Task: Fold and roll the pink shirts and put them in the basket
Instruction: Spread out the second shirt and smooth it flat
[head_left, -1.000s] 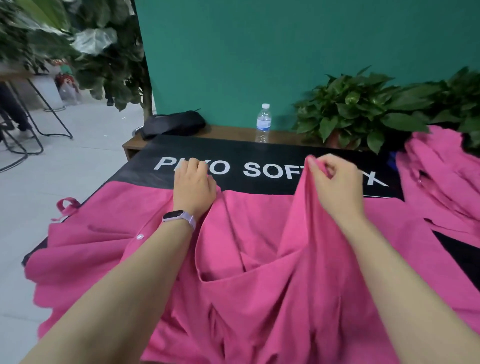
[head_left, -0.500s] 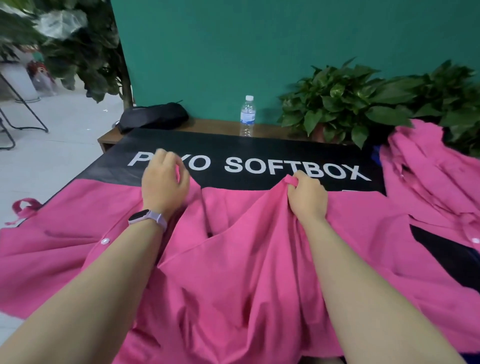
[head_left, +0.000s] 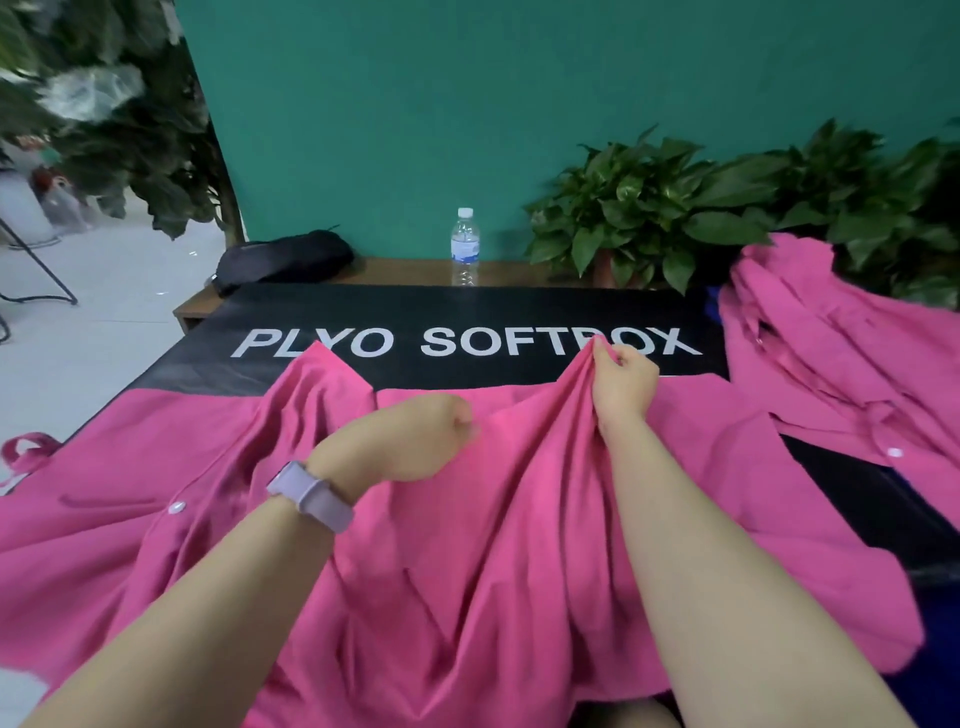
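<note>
We see the pink shirt (head_left: 467, 597) spread across the black mat (head_left: 467, 306), its long axis running roughly from nine o'clock to three o'clock, with one end spilling off the mat's edge at nine o'clock and its near part hanging toward us at six o'clock. Its far edge points toward twelve o'clock, just under the white lettering (head_left: 467, 340) printed on the mat. The cloth is bright pink, thin and heavily creased, with deep folds fanning out from the middle and a white snap button (head_left: 177, 506) showing on the nine o'clock side. Our right hand (head_left: 623, 387) pinches a ridge of the fabric between thumb and fingertips and lifts it into a peak that covers part of the lettering. Our left hand (head_left: 410, 436), with a lilac watch (head_left: 311, 496) on the wrist, rests on the shirt with its fingers curled under; we cannot tell whether they grip any cloth. A heap of more pink shirts (head_left: 831, 364) lies at two o'clock, well apart from the spread one. Beyond the mat at twelve o'clock stand a water bottle (head_left: 465, 247), a black bag (head_left: 283, 262) and leafy potted plants (head_left: 649, 208) against a green wall (head_left: 467, 104).
</note>
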